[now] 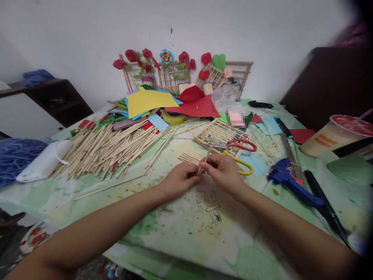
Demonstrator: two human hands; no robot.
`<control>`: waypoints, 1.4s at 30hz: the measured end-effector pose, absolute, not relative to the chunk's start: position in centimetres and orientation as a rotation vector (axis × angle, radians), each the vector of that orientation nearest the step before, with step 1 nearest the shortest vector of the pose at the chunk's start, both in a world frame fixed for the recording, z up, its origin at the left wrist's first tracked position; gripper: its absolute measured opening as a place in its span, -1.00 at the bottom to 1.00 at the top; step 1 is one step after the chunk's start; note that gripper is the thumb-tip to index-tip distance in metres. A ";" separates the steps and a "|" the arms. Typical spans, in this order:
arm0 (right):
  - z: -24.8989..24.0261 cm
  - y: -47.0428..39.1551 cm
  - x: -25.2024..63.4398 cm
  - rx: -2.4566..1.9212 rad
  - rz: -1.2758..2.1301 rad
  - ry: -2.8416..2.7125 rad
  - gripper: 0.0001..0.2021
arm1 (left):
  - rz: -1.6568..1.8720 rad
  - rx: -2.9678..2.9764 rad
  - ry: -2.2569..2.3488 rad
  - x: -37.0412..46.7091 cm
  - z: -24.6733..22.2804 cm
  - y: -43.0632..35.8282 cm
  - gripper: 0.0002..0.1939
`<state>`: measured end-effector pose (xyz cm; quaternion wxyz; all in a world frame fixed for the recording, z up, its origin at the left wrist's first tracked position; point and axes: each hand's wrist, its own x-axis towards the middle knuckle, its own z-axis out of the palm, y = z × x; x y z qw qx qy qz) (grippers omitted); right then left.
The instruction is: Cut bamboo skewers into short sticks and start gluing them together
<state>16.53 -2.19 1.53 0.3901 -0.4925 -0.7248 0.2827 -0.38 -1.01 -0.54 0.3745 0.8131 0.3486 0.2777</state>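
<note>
Near the middle of the table, my left hand [181,179] and my right hand [223,173] meet with their fingers closed around thin wooden sticks. A stick [207,156] stands tilted between my right thumb and fingers. Several sticks [188,157] lie side by side just beyond my left fingertips, which cover their near ends. Whether these sticks are joined is hidden by my fingers. Scissors [242,145] with one red and one yellow handle lie right behind my right hand, partly on a wooden stick lattice [217,134].
A big heap of wooden sticks [107,151] spreads to the left. On the right lie a blue glue gun [294,182], a black-handled knife [323,206] and a drink cup [335,136]. Coloured paper [151,102], yellow tape [173,118] and lattices with paper flowers [171,76] stand towards the wall.
</note>
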 end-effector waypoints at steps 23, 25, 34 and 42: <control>1.8 -3.5 15.9 -1.126 0.517 -2.042 -0.80 | 0.757 1.761 0.805 -0.7 0.2 -1.4 -0.68; 1.6 -3.3 15.9 -1.144 0.499 -2.023 -0.81 | 0.753 1.693 0.772 -0.4 -0.1 -1.4 -0.68; 2.6 -3.1 17.2 -1.222 0.284 -2.071 -0.83 | 0.814 1.545 0.786 0.1 -0.3 -1.2 -0.71; 1.4 -1.3 23.0 -1.581 -0.201 -2.087 -0.60 | 0.809 1.403 0.808 0.3 -1.0 -1.2 -0.78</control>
